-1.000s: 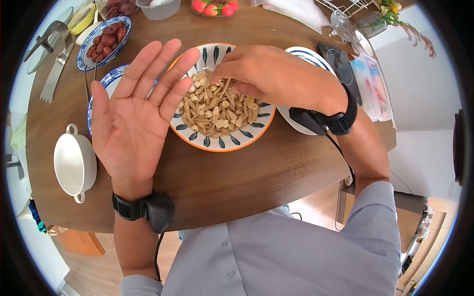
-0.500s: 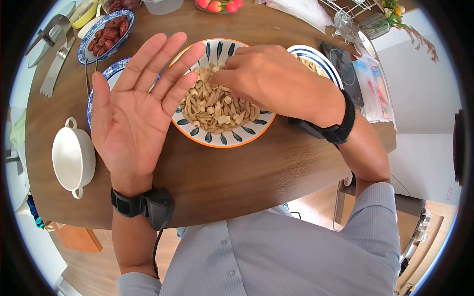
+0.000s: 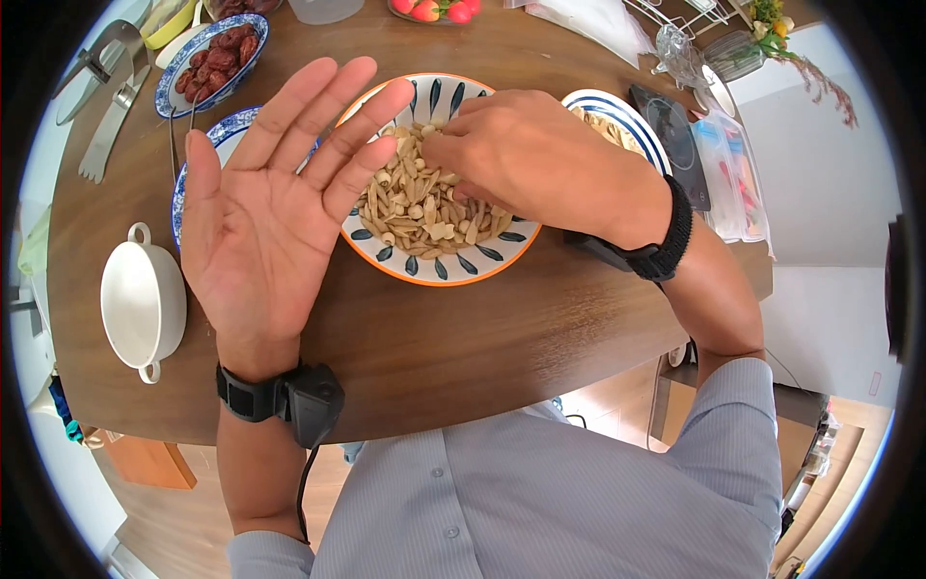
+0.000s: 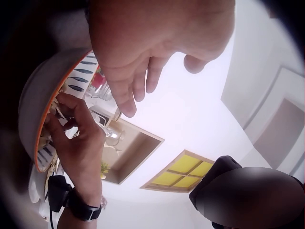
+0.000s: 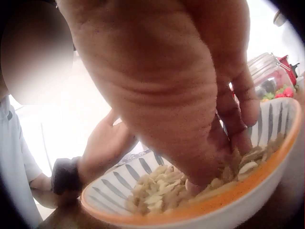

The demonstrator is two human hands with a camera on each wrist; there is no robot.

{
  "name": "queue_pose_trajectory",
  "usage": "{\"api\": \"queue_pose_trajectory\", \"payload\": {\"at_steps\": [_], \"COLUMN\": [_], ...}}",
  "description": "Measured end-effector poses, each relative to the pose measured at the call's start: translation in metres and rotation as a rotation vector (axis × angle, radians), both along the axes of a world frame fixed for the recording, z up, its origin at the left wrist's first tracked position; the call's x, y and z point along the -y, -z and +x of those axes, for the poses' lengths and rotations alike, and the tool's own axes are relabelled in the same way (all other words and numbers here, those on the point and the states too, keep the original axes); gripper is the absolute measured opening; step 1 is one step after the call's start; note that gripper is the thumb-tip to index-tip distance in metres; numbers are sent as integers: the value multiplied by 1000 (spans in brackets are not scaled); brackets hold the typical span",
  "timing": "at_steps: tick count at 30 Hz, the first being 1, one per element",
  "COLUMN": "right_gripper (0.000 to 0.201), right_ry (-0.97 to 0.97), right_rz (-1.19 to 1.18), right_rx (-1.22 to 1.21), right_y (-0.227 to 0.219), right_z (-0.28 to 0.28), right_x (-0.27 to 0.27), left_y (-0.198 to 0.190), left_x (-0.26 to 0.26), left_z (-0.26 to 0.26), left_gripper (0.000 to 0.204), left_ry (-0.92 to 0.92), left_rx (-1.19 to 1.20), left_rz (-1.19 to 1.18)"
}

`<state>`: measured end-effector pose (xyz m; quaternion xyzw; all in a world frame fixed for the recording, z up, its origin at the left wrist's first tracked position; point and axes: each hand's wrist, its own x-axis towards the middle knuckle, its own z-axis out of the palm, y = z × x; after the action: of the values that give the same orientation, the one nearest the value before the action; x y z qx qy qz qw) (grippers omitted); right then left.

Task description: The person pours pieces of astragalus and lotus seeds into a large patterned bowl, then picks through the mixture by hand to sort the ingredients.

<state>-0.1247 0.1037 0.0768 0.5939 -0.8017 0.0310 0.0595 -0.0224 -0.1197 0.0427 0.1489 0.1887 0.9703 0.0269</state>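
Observation:
A striped bowl with an orange rim holds pale seed-like pieces mixed with small round ones. My right hand reaches into it from the right, palm down, with bent fingers among the pieces. Its fingertips are partly hidden; in the right wrist view the thumb and fingers of the right hand stand apart in the pieces, and I cannot tell whether they grip any. At the bowl's left, my left hand is raised palm up with spread fingers and holds nothing. The left wrist view shows the left hand empty too.
Beyond the left hand are a blue-rimmed plate and an oval dish of dark red dates. A white two-handled bowl stands at the left. To the right are a blue-ringed plate and a black flat device.
My right hand has shifted slightly within the bowl, uncovering pieces on the blue-ringed plate behind it. The left hand stays raised and open, slightly higher in view.

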Motion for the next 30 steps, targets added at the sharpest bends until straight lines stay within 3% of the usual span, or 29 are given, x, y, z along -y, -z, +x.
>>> {"api": "queue_pose_trajectory", "payload": {"at_steps": [6,12,14,17,23,30], "right_gripper": [8,12,16,18,14,6], "right_ry": [-31,37,95,25,63,121], "right_rz": [-5,-57,-2,19,69,43], "right_rx": [-30,139,336,265,132,307], "right_y": [1,-6,-11,-11,-7,-3], "right_z": [-7,-6,-2,6,10,-2], "right_x": [-1,-4,-4,2,12,15], "left_y": [0,-1,0,-1,0,-1], "left_x": [1,0,1,-1,0,0], "left_z": [0,0,0,0,0,1], "left_gripper": [80,79,79,78,78,77], "left_ry": [-2,13,19,25,19,17], "left_rx": [12,20,17,18,21,19], "left_rz": [2,20,25,16,-4,-8]}}
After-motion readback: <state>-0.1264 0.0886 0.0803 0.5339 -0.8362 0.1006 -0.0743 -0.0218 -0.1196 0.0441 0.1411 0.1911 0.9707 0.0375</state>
